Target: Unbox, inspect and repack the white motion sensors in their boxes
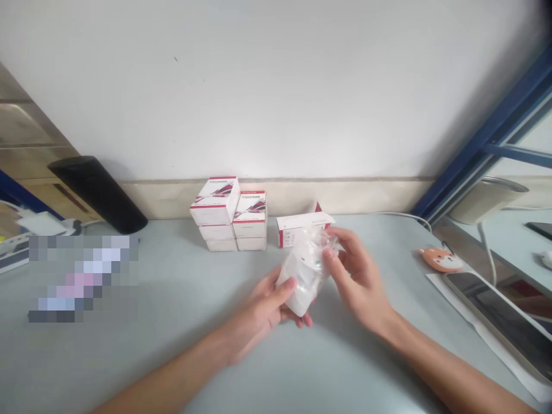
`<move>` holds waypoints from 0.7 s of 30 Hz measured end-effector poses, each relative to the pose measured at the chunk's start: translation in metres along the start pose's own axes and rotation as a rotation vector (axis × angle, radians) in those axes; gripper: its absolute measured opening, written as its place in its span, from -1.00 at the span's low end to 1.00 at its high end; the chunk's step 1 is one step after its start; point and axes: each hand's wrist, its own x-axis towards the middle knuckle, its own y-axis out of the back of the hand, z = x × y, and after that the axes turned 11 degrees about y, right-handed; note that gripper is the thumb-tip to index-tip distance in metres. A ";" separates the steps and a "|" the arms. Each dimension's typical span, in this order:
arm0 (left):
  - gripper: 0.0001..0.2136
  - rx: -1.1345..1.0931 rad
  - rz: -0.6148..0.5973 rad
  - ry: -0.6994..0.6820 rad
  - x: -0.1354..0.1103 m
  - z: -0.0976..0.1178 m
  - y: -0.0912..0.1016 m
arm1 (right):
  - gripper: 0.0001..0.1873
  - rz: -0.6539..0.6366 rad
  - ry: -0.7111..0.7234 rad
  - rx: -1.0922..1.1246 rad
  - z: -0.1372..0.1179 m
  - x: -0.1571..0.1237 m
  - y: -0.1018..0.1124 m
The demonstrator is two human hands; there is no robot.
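Observation:
Between my hands is a white item wrapped in a transparent plastic bag [302, 276]. My left hand [267, 302] cradles its lower end, with the thumb across the front. My right hand [356, 276] grips the upper part of the bag from the right with its fingertips. What the white item is cannot be told through the crumpled plastic. Just behind the bag, a white box with red edges [304, 227] lies on the pale grey table [185, 322], partly hidden by the bag.
Two stacks of white and red boxes [228, 215] stand against the wall. A black cylinder [98, 194] lies at the back left, beside a pixelated patch [81, 279]. To the right are a fox-shaped orange item [440, 259], a tablet [495, 316], a white cable [409, 217] and a blue window frame [487, 138].

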 end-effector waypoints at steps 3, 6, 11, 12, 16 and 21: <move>-0.52 0.026 -0.035 0.010 0.000 0.001 0.000 | -0.87 0.059 0.060 -0.119 -0.001 0.000 0.003; -0.47 0.051 -0.078 0.030 0.001 0.002 0.000 | -0.90 0.141 0.099 -0.176 0.001 0.003 0.007; -0.54 0.122 -0.058 0.094 -0.005 0.007 -0.003 | -0.90 0.318 0.198 -0.302 0.011 0.009 0.014; -0.56 0.125 -0.054 0.107 -0.007 0.008 -0.003 | -0.90 0.350 0.212 -0.314 0.014 0.011 0.016; -0.45 0.071 -0.091 0.139 -0.012 0.012 -0.004 | -0.85 0.484 0.225 -0.331 0.025 0.021 0.024; -0.64 -0.109 -0.028 0.092 -0.008 0.010 0.000 | -0.73 0.593 0.216 -0.324 0.044 0.033 0.038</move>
